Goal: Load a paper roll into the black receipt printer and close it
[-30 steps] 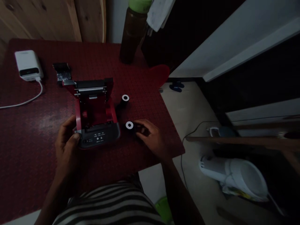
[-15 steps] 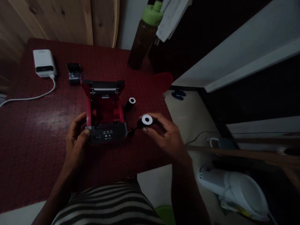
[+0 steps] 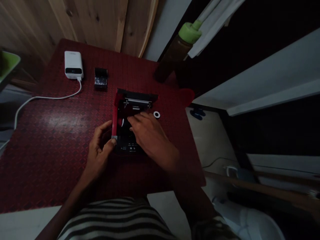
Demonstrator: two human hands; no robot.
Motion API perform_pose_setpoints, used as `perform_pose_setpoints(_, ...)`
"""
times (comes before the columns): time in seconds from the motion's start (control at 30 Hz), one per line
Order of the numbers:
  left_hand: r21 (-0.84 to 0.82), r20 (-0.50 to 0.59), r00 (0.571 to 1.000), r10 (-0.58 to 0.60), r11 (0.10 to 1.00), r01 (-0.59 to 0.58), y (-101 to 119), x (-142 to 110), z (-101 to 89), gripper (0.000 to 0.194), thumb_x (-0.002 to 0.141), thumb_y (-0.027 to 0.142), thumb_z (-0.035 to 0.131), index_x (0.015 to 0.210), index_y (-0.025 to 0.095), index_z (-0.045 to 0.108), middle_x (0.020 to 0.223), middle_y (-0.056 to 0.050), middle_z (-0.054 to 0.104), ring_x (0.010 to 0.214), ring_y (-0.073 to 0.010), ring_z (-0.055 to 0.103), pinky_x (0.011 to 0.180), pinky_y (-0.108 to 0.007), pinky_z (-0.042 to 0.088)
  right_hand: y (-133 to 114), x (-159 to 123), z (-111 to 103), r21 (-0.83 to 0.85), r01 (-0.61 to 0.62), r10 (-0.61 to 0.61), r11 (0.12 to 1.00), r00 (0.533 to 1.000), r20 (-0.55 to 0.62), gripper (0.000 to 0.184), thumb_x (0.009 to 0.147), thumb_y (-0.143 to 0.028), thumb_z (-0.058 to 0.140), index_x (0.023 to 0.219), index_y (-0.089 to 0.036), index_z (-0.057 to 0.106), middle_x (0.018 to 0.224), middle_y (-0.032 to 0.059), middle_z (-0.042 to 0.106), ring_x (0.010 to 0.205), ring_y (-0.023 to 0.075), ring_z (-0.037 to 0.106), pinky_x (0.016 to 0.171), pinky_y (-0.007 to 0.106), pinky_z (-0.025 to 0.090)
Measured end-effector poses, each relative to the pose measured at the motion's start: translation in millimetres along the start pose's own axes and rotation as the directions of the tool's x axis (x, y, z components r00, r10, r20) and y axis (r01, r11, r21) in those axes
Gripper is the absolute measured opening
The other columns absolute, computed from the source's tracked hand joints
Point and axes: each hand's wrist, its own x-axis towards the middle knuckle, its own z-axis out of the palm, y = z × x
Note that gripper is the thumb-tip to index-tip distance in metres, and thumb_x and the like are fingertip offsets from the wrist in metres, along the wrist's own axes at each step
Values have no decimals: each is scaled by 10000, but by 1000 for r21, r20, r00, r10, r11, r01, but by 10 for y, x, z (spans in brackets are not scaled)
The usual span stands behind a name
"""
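A small red-and-black printer (image 3: pixel 115 123) stands on the table with its lid raised at the back. My left hand (image 3: pixel 101 145) grips the printer's left side, thumb on the front corner and fingers along the wall. My right hand (image 3: pixel 150 136) reaches into the open compartment, fingers closed on a black paper roll (image 3: pixel 127 126). One white end of this roll faces the compartment's left wall; the rest is mostly under my fingers. Just right of the printer, a second roll (image 3: pixel 156 115) shows its white ring-shaped end.
Behind the printer lie a black roll with a printed strip (image 3: pixel 100 79) and a white power bank (image 3: pixel 73 63) with a white cable (image 3: pixel 53 97). A tall bottle with a green cap (image 3: pixel 172 55) stands at the back right. The red-patterned table (image 3: pixel 62 160) ends at the right.
My right hand has carried the paper roll leftward from beside the printer into its open compartment. My left hand keeps its grip on the printer. The view has shifted, moving everything rightward in the picture.
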Motion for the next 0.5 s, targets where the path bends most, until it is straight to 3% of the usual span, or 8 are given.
perform_pose_setpoints(0.17,-9,9,999,-36,999,36,13,-14,6,566,1006,457,728,1522,248,630,1553,-120,684,1404,-337,682,1174,-489,547,78,111,56,-32,-44,43,999,999,-9,229,1019,-41,647,1143,-181,780,1084,122,826,1146,315,736,1025,448,517)
perform_pose_setpoints(0.3,-25,5,999,-44,999,44,35,-23,14,573,1004,470,739,1523,252,633,1563,-119,676,1424,-340,669,1191,-496,542,125,187,108,-55,-45,47,997,998,37,256,1020,-45,622,1124,-184,810,1023,120,829,1008,286,775,984,418,542)
perform_pose_setpoints(0.5,-6,-4,1000,-20,1000,20,33,-19,16,533,1005,464,731,1498,276,652,1544,-100,688,1394,-334,690,1162,-499,569,64,242,72,-47,-83,88,995,987,133,280,1048,-72,554,1097,-168,813,1027,142,830,960,296,791,873,411,565)
